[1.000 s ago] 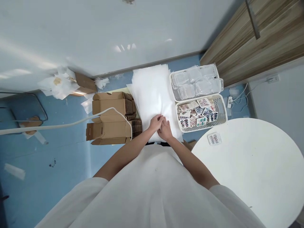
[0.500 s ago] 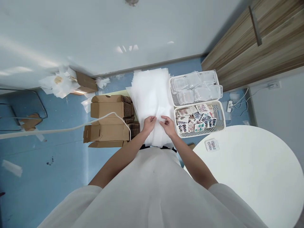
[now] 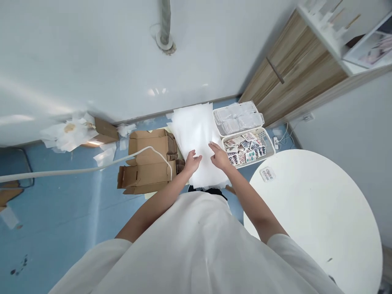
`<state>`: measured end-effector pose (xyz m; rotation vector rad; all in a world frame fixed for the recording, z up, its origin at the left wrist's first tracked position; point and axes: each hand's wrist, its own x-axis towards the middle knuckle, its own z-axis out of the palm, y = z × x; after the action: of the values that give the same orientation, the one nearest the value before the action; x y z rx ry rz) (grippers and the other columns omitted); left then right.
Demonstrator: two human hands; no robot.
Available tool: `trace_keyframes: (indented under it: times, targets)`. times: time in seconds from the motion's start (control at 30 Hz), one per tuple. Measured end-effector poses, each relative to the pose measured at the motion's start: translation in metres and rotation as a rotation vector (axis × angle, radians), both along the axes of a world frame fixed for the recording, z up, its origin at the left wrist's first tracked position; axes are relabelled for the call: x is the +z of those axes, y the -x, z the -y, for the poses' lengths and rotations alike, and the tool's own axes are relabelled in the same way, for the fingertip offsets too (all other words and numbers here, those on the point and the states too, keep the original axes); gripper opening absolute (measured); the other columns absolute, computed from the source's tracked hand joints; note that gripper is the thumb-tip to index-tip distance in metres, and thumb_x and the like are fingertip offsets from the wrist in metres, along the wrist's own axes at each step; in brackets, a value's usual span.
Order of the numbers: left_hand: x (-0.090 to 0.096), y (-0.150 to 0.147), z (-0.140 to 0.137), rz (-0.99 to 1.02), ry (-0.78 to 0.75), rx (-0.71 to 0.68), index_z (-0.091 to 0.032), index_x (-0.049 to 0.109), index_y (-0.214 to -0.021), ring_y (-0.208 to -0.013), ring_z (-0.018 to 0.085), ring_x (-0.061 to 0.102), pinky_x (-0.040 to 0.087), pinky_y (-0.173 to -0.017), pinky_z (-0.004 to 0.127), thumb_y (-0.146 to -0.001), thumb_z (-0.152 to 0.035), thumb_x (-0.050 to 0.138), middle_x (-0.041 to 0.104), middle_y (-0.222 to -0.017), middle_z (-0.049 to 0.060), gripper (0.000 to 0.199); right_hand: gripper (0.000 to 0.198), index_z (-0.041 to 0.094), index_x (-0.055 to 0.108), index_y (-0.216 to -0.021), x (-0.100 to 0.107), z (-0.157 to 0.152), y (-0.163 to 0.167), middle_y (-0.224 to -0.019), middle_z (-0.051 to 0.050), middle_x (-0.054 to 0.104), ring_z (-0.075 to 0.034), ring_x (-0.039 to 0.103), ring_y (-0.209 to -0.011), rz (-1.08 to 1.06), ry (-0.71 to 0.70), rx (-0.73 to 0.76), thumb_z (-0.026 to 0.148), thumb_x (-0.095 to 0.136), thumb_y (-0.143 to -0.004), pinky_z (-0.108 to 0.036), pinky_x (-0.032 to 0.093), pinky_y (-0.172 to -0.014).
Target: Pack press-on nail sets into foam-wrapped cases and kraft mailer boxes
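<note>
A stack of thin white sheets (image 3: 194, 126) lies in front of me, its top sheet fairly flat. My left hand (image 3: 192, 162) rests over the left part of the stack, thumb and fingers apart, with nothing in it. On the right side my right hand (image 3: 219, 157) has its fingers stretched out over the sheets and is also empty. A gap of white sheet shows between both hands. Just beyond my right hand stands a white basket (image 3: 271, 152) of small cards that look like sets of press-on nails.
Opened brown cardboard boxes (image 3: 148, 173) lie left of the stack, a white cable (image 3: 92, 168) crossing them. Behind the card basket, another basket (image 3: 216, 118) holds clear plastic cases. A round white table (image 3: 315, 212) at right bears one clear case (image 3: 267, 174). A wooden cabinet (image 3: 294, 73) stands behind.
My fingers were bent close together at a raised fold in the white sheet; now they have opened and the sheet lies flatter. The camera view has tilted up and shifted right.
</note>
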<state>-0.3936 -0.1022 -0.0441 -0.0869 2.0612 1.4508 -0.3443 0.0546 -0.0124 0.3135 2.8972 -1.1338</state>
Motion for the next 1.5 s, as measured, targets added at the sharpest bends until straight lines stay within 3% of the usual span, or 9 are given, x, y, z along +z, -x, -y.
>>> trace_keyframes:
  times: [0.13,0.4,0.63,0.8,0.9,1.0,1.17,1.3,1.5]
  targets:
    - [0.005,-0.007,0.008,-0.015,-0.048,-0.06,-0.019,0.027,-0.132,-0.108,0.021,0.053,0.044,-0.085,0.032,-0.077,-0.036,0.058,0.04,-0.133,0.017,0.066,0.059,0.018,0.045,-0.128,0.017,0.003,-0.025,-0.132,-0.005,0.046,-0.021,0.043,-0.121,-0.103,-0.055,-0.123,0.007,0.04,-0.07,-0.039,0.035,-0.104]
    - [0.011,-0.022,0.007,-0.102,0.017,-0.241,-0.017,0.029,-0.131,-0.128,0.028,0.033,0.034,-0.1,0.04,-0.074,-0.038,0.059,0.026,-0.141,0.017,0.068,0.052,0.019,0.048,-0.125,0.033,0.001,-0.077,-0.126,-0.007,0.051,-0.023,0.046,-0.117,-0.109,-0.131,-0.347,0.008,0.037,-0.075,-0.042,0.037,-0.101]
    - [0.009,-0.047,-0.02,-0.099,0.04,-0.415,-0.019,0.029,-0.133,-0.135,0.027,0.017,0.022,-0.108,0.04,-0.07,-0.04,0.063,0.02,-0.145,0.015,0.075,0.049,0.016,0.049,-0.123,0.041,-0.005,-0.138,-0.127,-0.01,0.049,-0.022,0.045,-0.119,-0.189,-0.121,-0.646,0.012,0.038,-0.076,-0.04,0.039,-0.099]
    - [-0.004,-0.082,-0.056,0.022,0.035,-0.654,-0.024,0.011,-0.14,-0.134,0.026,0.023,0.027,-0.104,0.039,-0.074,-0.045,0.059,0.015,-0.148,0.014,0.084,0.046,0.02,0.047,-0.123,0.041,-0.005,-0.205,-0.124,-0.009,0.052,-0.017,0.058,-0.087,-0.263,-0.015,-0.941,0.017,0.039,-0.078,-0.038,0.047,-0.083]
    - [-0.01,-0.115,-0.08,0.07,-0.014,-0.775,-0.024,0.0,-0.142,-0.129,0.026,0.034,0.034,-0.099,0.036,-0.075,-0.044,0.059,0.019,-0.146,0.016,0.091,0.045,0.022,0.046,-0.124,0.037,-0.003,-0.249,-0.123,-0.009,0.053,-0.013,0.055,-0.068,-0.283,0.047,-1.101,0.02,0.039,-0.079,-0.036,0.049,-0.075]
    - [-0.014,-0.151,-0.1,0.106,-0.045,-0.856,-0.021,-0.004,-0.142,-0.115,0.024,0.049,0.039,-0.092,0.035,-0.074,-0.038,0.062,0.039,-0.135,0.017,0.096,0.045,0.022,0.046,-0.124,0.029,-0.001,-0.29,-0.125,-0.009,0.051,-0.012,0.054,-0.068,-0.308,0.029,-1.226,0.022,0.039,-0.08,-0.034,0.048,-0.074]
    - [-0.018,-0.199,-0.123,-0.019,-0.061,-0.963,-0.02,0.013,-0.141,-0.094,0.018,0.058,0.043,-0.084,0.032,-0.07,-0.023,0.065,0.055,-0.113,0.012,0.088,0.048,0.021,0.043,-0.127,0.01,0.001,-0.353,-0.128,-0.01,0.048,-0.012,0.054,-0.067,-0.291,0.063,-1.442,0.025,0.039,-0.079,-0.035,0.048,-0.074]
    - [-0.013,-0.227,-0.146,-0.174,-0.064,-1.06,-0.021,0.018,-0.14,-0.095,0.016,0.057,0.041,-0.087,0.032,-0.072,-0.019,0.061,0.056,-0.109,0.009,0.081,0.051,0.019,0.043,-0.127,-0.006,0.001,-0.401,-0.128,-0.01,0.048,-0.02,0.056,-0.092,-0.209,0.08,-1.528,0.03,0.045,-0.077,-0.04,0.045,-0.088]
    - [-0.013,-0.267,-0.175,-0.35,-0.015,-1.251,-0.02,0.043,-0.126,-0.105,0.02,0.054,0.04,-0.092,0.035,-0.073,-0.014,0.056,0.057,-0.114,0.009,0.055,0.06,0.016,0.037,-0.13,-0.037,-0.002,-0.454,-0.132,-0.013,0.042,-0.025,0.039,-0.122,-0.046,0.056,-1.487,0.035,0.051,-0.075,-0.042,0.035,-0.101]
